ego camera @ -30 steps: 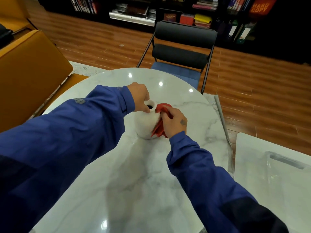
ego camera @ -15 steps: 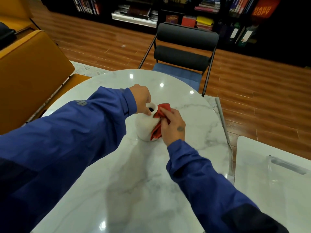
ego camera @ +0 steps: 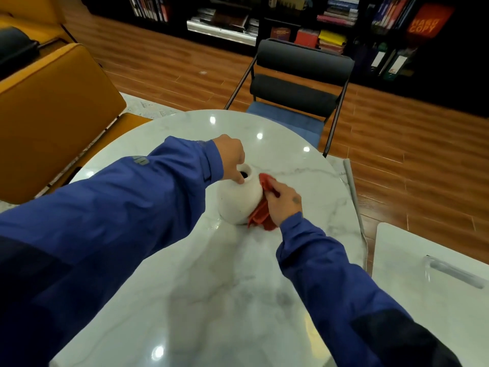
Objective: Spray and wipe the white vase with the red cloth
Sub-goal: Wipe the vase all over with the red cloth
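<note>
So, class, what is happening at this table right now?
A person in blue sleeves is cleaning a round white vase that stands on a marble table. The left hand steadies the vase at its mouth, fingers on the rim. The right hand presses a red cloth against the vase's right side. No spray bottle is in view.

red cloth [ego camera: 260, 211] half hidden behind vase [ego camera: 238, 201], book titles blurred

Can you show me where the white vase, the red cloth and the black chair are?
white vase [ego camera: 238, 205], head view, round belly.
red cloth [ego camera: 260, 214], head view, lower fold.
black chair [ego camera: 304, 59], head view, top backrest pad.
</note>
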The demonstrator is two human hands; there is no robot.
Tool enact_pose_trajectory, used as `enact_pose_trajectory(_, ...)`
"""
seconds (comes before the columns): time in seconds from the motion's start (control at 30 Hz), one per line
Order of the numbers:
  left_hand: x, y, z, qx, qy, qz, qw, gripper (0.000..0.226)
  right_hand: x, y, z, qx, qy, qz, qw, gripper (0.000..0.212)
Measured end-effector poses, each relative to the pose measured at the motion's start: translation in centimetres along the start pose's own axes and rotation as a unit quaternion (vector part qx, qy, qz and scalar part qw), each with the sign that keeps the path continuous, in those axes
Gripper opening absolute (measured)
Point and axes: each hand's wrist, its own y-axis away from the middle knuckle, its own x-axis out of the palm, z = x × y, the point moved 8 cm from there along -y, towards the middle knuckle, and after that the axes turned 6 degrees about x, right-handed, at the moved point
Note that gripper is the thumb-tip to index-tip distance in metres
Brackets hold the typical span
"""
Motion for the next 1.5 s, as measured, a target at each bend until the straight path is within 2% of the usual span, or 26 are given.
enact_pose_trajectory(0.07,0.1,0.0,0.1,-0.003,0.008,-0.002,1.0,0.05,1.6,1.7,-2.7,0.064,-0.028,0.051,0.996,0.031)
enact_pose_trajectory(0.13,0.1,0.1,0.2,-0.004,0.013,-0.007,1.0,0.052,2.3,2.7,-4.0,0.095,-0.032,0.067,0.993,0.027)
enact_pose_trajectory(0.23,0.1,0.0,0.3,-0.006,0.013,-0.003,1.0,0.054,1.6,1.3,-2.2,0.057,0.007,0.044,0.997,0.034)
enact_pose_trajectory(0.33,0.0,0.0,0.2,-0.003,0.0,-0.002,1.0,0.051,0.0,0.0,1.0,-0.001,-0.016,0.012,1.0,0.042)
enact_pose_trajectory(0.43,0.0,0.0,0.2,-0.003,0.002,-0.007,1.0,0.052,-1.2,1.4,3.3,-0.095,-0.06,-0.03,0.993,0.044)
enact_pose_trajectory(0.5,0.1,0.0,0.2,-0.004,0.006,-0.01,1.0,0.053,-1.0,3.8,2.8,-0.13,-0.092,-0.051,0.986,0.048)
enact_pose_trajectory(0.63,0.1,0.1,0.4,-0.006,0.011,-0.007,1.0,0.044,0.3,8.0,0.8,-0.16,-0.039,-0.11,0.98,0.051)
enact_pose_trajectory(0.73,0.0,0.1,0.4,-0.007,0.004,-0.003,1.0,0.047,-0.1,5.9,1.8,-0.138,-0.053,-0.098,0.984,0.049)
enact_pose_trajectory(0.83,0.1,0.0,0.3,-0.009,-0.015,-0.004,1.0,0.032,-0.3,2.3,3.7,-0.096,-0.005,-0.057,0.994,0.045)
enact_pose_trajectory(0.9,0.3,0.1,0.2,-0.015,-0.019,-0.009,1.0,0.034,-0.5,1.9,4.3,-0.1,0.014,-0.049,0.994,0.044)
enact_pose_trajectory(1.0,0.7,0.3,0.4,-0.024,0.007,-0.027,0.999,0.051,-0.1,5.0,3.2,-0.12,-0.014,-0.071,0.99,0.047)
enact_pose_trajectory(1.1,0.7,0.4,0.8,-0.029,0.02,-0.035,0.999,0.052,0.7,8.2,2.7,-0.161,-0.016,-0.091,0.983,0.048)
enact_pose_trajectory(1.17,0.5,0.4,1.0,-0.038,0.02,-0.039,0.998,0.052,0.6,6.7,3.2,-0.151,-0.012,-0.095,0.984,0.047)
enact_pose_trajectory(1.33,0.1,0.4,1.6,-0.085,-0.006,-0.062,0.994,0.05,-0.2,1.1,4.3,-0.106,0.011,-0.023,0.994,0.043)
enact_pose_trajectory(1.5,-0.3,0.3,1.7,-0.026,0.002,-0.052,0.998,0.061,-1.6,0.2,3.4,-0.084,0.008,-0.043,0.995,0.04)
